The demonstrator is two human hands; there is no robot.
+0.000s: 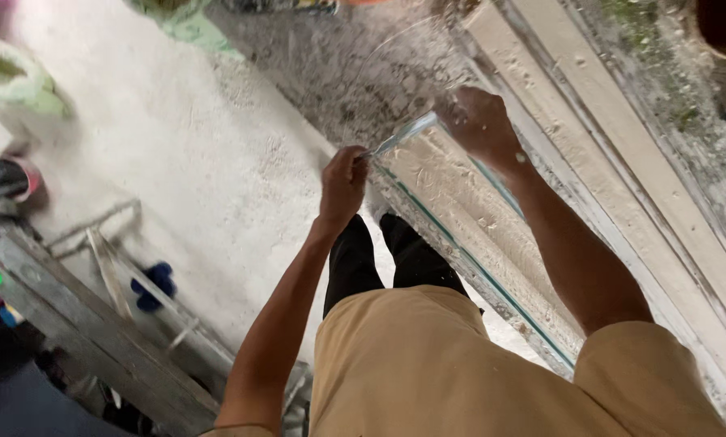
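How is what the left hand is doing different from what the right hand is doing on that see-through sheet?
The left hand sits lower and nearer the body, pinching the sheet's edge between fingertips; the right hand is higher and farther out, closed in a fuller grip. The left hand is over the pale floor, the right hand over the long moulded strips. Both hold the same blue-green edge of the clear sheet.

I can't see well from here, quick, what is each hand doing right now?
Left hand: fingers closed, pinching the end of the glass sheet's edge.
Right hand: fingers closed, gripping the same glass edge farther along.
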